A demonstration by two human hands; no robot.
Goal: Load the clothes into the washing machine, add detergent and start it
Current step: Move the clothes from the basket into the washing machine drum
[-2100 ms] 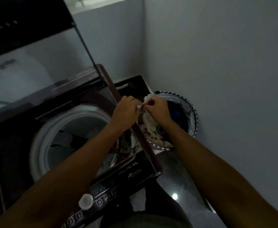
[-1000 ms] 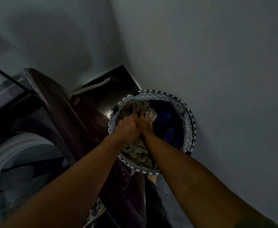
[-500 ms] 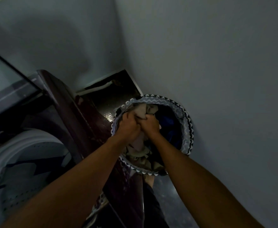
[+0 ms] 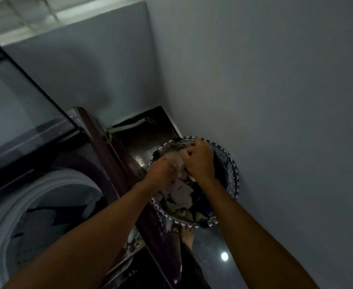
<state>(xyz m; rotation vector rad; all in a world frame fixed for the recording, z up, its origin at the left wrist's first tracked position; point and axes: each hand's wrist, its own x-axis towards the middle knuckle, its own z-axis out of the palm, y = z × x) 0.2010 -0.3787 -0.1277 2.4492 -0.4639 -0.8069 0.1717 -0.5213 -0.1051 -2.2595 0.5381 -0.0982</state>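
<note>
A round laundry basket [image 4: 233, 174] with a zigzag-patterned rim stands on the floor in the corner, right of the top-load washing machine [image 4: 108, 155]. It holds crumpled pale and dark clothes. Both hands are over the basket and grip one pale garment [image 4: 181, 190]. My left hand [image 4: 163, 171] clutches it near the basket's left rim. My right hand [image 4: 199, 161] holds a bunch of it a little higher. The machine's white drum [image 4: 46, 205] is open at lower left, with some clothes lying inside.
The machine's glass lid [image 4: 21, 105] stands raised at the left. Grey walls close the corner behind and to the right of the basket. A dark glossy floor [image 4: 213, 253] shows below, with a bare foot [image 4: 187, 236] near the basket.
Both hands have risen from deep in the basket, pulling the pale garment up with them. The view has tilted upward, showing more of the raised lid.
</note>
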